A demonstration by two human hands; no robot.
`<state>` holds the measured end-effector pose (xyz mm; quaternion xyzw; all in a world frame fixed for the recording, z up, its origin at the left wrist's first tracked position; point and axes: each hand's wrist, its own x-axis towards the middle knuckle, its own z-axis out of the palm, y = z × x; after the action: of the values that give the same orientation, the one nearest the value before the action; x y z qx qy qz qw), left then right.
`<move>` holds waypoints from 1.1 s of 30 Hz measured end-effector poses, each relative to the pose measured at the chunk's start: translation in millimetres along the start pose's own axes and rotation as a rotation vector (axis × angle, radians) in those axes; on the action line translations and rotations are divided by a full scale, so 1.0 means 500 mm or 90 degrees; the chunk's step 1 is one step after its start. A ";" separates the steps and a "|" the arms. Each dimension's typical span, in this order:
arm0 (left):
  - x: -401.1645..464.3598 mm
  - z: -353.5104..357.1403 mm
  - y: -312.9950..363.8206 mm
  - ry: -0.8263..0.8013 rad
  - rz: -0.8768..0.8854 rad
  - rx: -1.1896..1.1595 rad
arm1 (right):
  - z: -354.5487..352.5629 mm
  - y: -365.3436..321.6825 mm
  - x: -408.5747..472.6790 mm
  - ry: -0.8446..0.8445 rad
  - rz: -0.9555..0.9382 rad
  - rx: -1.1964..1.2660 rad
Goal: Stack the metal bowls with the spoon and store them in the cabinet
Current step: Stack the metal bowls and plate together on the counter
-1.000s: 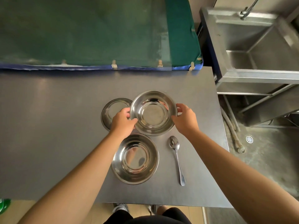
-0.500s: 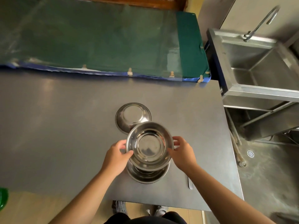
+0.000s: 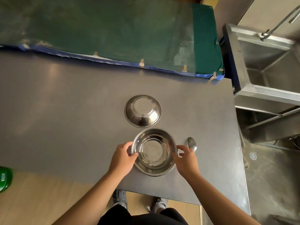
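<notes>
Two shiny metal bowls sit nested near the front edge of the dark grey table. The top bowl rests in the lower bowl, of which only the front rim shows. My left hand grips the top bowl's left rim, thumb over the edge. My right hand holds the right rim with its fingertips. A third bowl lies upside down just behind the stack. The spoon lies to the right of the stack, its handle hidden under my right hand.
A green padded mat with a blue edge borders the table's far side. A steel sink with a tap stands to the right, with a floor drain below. A green object sits at the left edge.
I carried the far bowl toward me and lowered it into the near bowl; it now sits nested. The view has shifted, and the spoon's head shows again.
</notes>
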<state>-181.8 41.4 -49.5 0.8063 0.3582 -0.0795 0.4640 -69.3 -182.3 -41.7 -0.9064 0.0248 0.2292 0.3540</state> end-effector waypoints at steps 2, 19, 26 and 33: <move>0.000 0.007 -0.002 -0.018 -0.008 -0.008 | 0.003 0.004 0.001 -0.010 0.024 0.019; 0.076 0.085 0.118 -0.125 0.004 -0.086 | -0.080 0.007 0.078 0.041 0.067 0.045; 0.123 0.100 0.172 -0.138 0.004 -0.115 | -0.113 0.003 0.121 0.043 0.077 0.034; 0.158 0.059 0.180 -0.151 0.009 -0.090 | -0.129 -0.012 0.156 0.003 0.086 -0.047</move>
<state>-59.2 29.0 -40.1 0.7588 0.2999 -0.1456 0.5595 27.3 -211.0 -30.1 -0.9156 0.0783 0.2513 0.3039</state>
